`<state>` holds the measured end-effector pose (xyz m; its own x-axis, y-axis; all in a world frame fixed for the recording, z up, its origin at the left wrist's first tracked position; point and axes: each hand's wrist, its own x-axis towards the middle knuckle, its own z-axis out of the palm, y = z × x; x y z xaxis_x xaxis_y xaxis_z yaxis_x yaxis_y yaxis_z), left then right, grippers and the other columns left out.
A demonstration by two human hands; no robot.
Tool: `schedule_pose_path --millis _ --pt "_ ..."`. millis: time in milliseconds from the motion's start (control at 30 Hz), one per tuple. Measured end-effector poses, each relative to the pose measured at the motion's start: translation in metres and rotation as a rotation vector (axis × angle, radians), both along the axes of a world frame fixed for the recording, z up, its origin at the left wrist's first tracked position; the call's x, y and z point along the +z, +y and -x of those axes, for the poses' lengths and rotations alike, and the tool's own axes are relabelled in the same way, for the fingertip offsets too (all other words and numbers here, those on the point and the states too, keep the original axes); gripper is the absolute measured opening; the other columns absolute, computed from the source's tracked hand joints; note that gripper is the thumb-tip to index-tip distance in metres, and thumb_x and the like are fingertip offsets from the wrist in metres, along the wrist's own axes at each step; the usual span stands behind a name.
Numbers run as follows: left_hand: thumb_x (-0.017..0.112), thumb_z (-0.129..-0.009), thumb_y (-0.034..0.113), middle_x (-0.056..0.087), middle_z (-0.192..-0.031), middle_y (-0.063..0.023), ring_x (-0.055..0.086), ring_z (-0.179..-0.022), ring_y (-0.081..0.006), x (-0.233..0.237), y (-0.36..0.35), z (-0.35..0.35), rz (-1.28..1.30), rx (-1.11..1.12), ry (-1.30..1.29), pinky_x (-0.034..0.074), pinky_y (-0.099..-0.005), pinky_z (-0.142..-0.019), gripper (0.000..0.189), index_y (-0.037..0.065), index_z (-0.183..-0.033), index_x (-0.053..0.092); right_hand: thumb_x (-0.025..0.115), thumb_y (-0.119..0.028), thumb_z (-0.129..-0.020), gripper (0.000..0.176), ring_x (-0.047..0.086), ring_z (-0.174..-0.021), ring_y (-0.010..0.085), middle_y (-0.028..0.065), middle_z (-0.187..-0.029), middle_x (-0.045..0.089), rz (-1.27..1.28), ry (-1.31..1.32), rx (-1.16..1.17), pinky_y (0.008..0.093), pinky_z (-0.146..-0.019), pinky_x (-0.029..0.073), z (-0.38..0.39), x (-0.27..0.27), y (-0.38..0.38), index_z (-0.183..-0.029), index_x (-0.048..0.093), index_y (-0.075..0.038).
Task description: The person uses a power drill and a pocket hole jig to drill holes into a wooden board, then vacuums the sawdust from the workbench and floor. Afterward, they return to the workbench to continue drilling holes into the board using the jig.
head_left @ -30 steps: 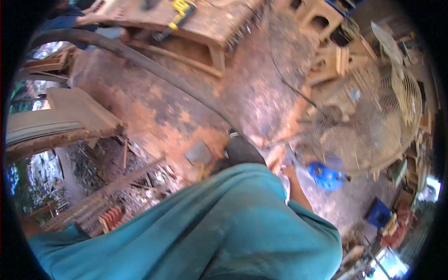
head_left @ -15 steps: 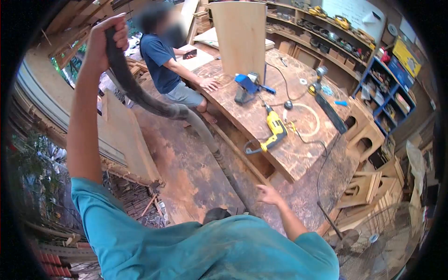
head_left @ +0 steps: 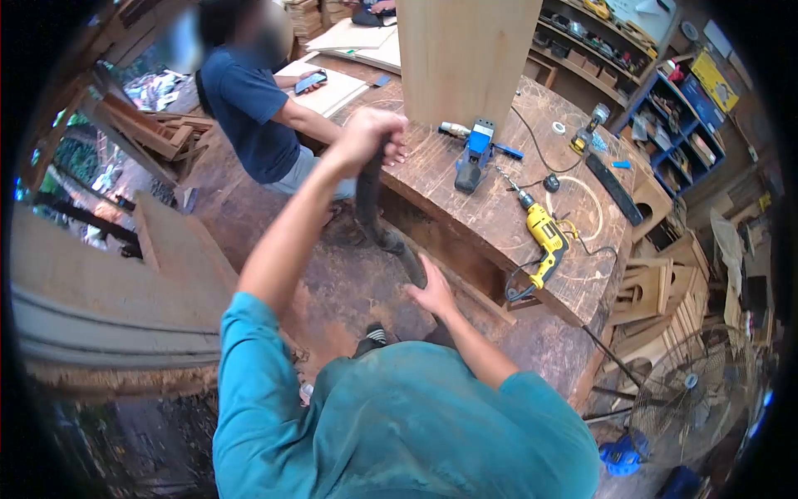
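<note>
A long dark flexible hose (head_left: 366, 202) hangs in front of me, over the floor beside the workbench. My left hand (head_left: 371, 141) is closed around its upper end, raised at about the height of the bench top. Lower down, my right hand (head_left: 434, 291) is on the hose, which runs between thumb and fingers; the palm side is hidden. Below that, the hose disappears behind my hand and shirt.
On the wooden workbench (head_left: 399, 179) lie a yellow corded drill (head_left: 544, 241), a blue tool (head_left: 476, 154) and a second drill (head_left: 588, 129). A tall wooden panel (head_left: 465, 58) stands there. Another person (head_left: 253, 121) holds a phone (head_left: 311, 81) at left. A fan (head_left: 690, 382) stands right.
My left hand has come down and to the right with the hose end. My right hand has moved up and left onto the hose. The other person's phone is now tilted with its screen showing.
</note>
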<state>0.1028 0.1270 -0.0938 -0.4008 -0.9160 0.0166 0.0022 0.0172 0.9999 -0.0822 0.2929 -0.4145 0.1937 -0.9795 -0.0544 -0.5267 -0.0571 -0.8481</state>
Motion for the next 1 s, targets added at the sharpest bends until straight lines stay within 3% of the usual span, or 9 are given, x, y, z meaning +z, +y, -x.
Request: schedule_pose_path --millis 67,167,367,567,600,667,733,867,1000 --pt "0.058 -0.096 0.020 0.054 -0.060 -0.0024 0.052 -0.049 -0.0132 -0.045 -0.042 0.002 -0.063 -0.071 -0.014 0.044 -0.0296 -0.047 0.028 0.006 -0.072 0.057 0.078 -0.035 -0.078 0.094 0.044 -0.140 0.0355 0.0211 -0.151 0.045 0.175 -0.058 -0.065 0.0433 -0.116 0.035 -0.029 0.044 -0.039 -0.154 0.032 -0.006" --pt "0.059 -0.096 0.018 0.057 -0.063 -0.0026 0.053 -0.050 -0.0131 -0.120 -0.106 0.012 -0.270 -0.224 0.035 0.043 -0.0283 -0.046 0.026 0.006 -0.073 0.058 0.078 -0.036 -0.080 0.094 0.046 -0.139 0.0346 0.0225 -0.149 0.047 0.079 -0.250 -0.161 0.0428 -0.116 0.035 -0.064 0.070 -0.106 -0.155 0.030 -0.006" --pt "0.058 -0.095 0.015 0.054 -0.063 -0.0014 0.054 -0.051 -0.0130 -0.193 -0.191 0.057 -0.472 -0.247 -0.055 0.044 -0.0286 -0.048 0.025 0.006 -0.072 0.057 0.068 -0.034 -0.091 0.061 0.060 -0.116 0.0311 0.0222 -0.126 0.061 0.023 -0.586 -0.396 0.0413 -0.099 0.046 -0.114 0.012 -0.238 -0.137 0.045 -0.001" --pt "0.055 -0.091 0.022 0.060 -0.056 -0.0062 0.060 -0.052 -0.0157 -0.251 -0.293 0.090 -0.008 -0.102 -0.522 0.045 -0.0333 -0.050 0.035 0.003 -0.063 0.064 0.067 -0.036 -0.092 0.056 0.064 -0.104 0.0292 0.0226 -0.112 0.066 0.047 -0.682 -0.736 0.0405 -0.090 0.050 -0.131 -0.022 -0.341 -0.127 0.048 0.004" --pt "0.054 -0.092 0.039 0.072 -0.078 -0.0185 0.070 -0.066 -0.0272 -0.256 -0.310 0.097 0.013 -0.098 -0.685 0.053 -0.0429 -0.073 0.045 0.003 -0.071 0.071 0.068 -0.040 -0.090 0.061 0.064 -0.105 0.0284 0.0222 -0.113 0.066 0.050 -0.777 -0.780 0.0403 -0.090 0.050 -0.134 -0.033 -0.362 -0.127 0.048 0.004" --pt "0.053 -0.093 0.040 0.072 -0.080 -0.0198 0.070 -0.073 -0.0307 -0.275 -0.340 0.105 0.087 -0.061 -0.752 0.053 -0.0439 -0.076 0.046 0.003 -0.073 0.072 0.070 -0.049 -0.086 0.072 0.062 -0.108 0.0263 0.0198 -0.119 0.064 0.032 -0.876 -0.815 0.0399 -0.092 0.050 -0.132 -0.029 -0.384 -0.128 0.048 0.005" --pt "0.050 -0.095 0.045 0.070 -0.085 -0.0248 0.070 -0.091 -0.0389 -0.289 -0.360 0.103 0.198 -0.040 -0.782 0.052 -0.0476 -0.084 0.051 0.002 -0.080 0.072 0.065 -0.042 -0.091 0.065 0.060 -0.111 0.0247 0.0183 -0.124 0.060 -0.030 -0.910 -0.789 0.0391 -0.093 0.050 -0.135 -0.038 -0.404 -0.133 0.044 0.003" --pt "0.054 -0.093 0.047 0.071 -0.090 -0.0259 0.069 -0.096 -0.0393 -0.297 -0.393 0.096 0.071 -0.139 -0.762 0.051 -0.0482 -0.088 0.049 0.003 -0.086 0.074 0.060 -0.035 -0.096 0.059 0.059 -0.112 0.0218 0.0168 -0.130 0.055 -0.034 -0.951 -0.899 0.0381 -0.093 0.051 -0.147 -0.051 -0.447 -0.138 0.040 0.001" --pt "0.067 -0.086 0.047 0.072 -0.097 -0.0218 0.070 -0.094 -0.0380 -0.322 -0.405 0.079 0.193 -0.145 -0.732 0.052 -0.0449 -0.088 0.049 0.006 -0.114 0.068 0.056 -0.036 -0.100 0.055 0.060 -0.108 0.0198 0.0140 -0.127 0.056 -0.062 -0.983 -1.028 0.0377 -0.091 0.052 -0.168 -0.064 -0.481 -0.140 0.040 -0.002"
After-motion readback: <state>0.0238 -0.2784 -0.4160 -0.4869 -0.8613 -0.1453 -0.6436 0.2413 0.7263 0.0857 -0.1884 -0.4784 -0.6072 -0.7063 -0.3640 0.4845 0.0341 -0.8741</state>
